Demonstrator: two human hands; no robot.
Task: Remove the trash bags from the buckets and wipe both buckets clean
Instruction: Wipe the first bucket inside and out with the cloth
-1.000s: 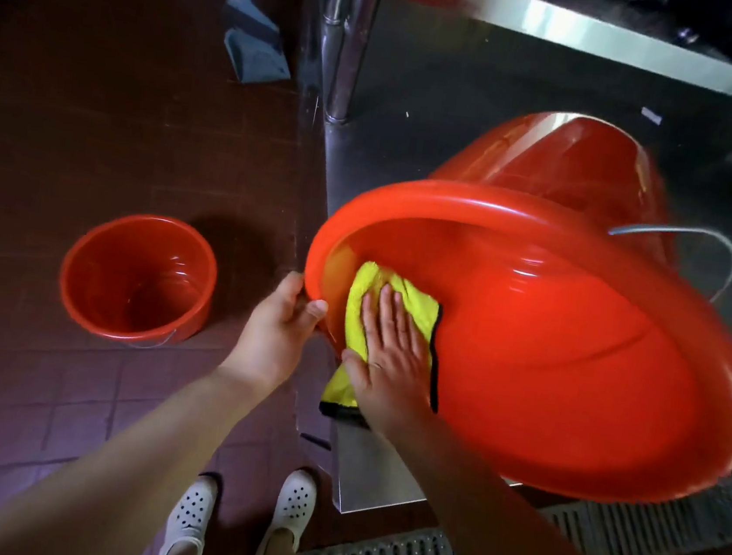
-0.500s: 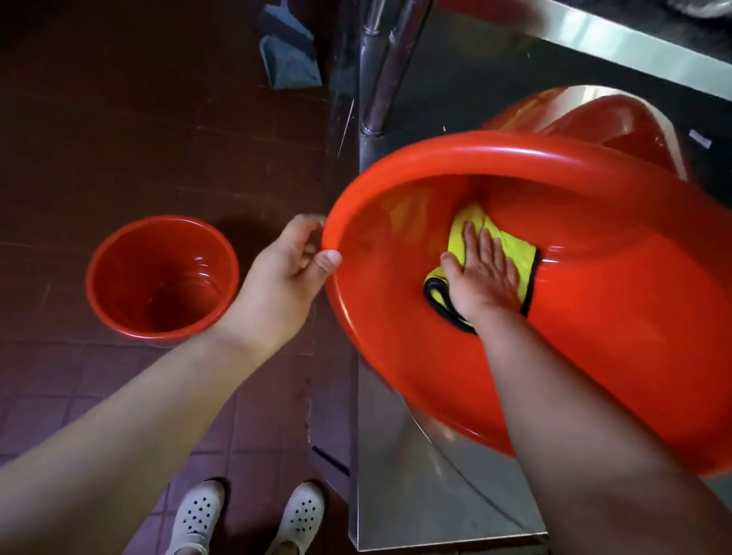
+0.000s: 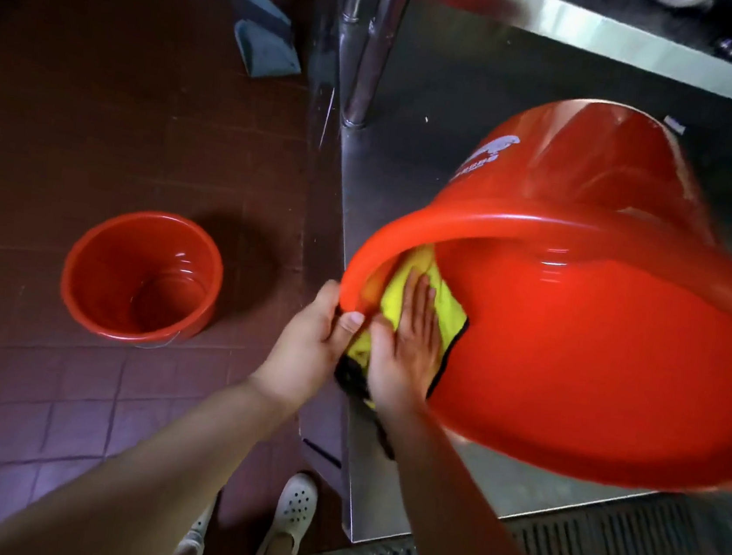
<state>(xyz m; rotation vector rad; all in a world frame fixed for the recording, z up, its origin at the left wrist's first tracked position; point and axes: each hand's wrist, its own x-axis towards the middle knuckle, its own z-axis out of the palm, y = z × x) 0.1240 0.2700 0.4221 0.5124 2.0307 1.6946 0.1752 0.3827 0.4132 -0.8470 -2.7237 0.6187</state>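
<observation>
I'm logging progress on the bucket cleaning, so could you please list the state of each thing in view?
Large bucket: tipped on its side, no bag.
Small bucket: upright on floor, no bag.
Yellow cloth: pressed against large bucket's inner wall.
Left hand: grips the rim.
Right hand: flat on cloth.

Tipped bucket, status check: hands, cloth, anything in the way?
Left hand grips tipped bucket rim. Right hand flat, pressing yellow cloth on inner wall. Nothing in the way.

Red buckets, yellow black-edged cloth
</observation>
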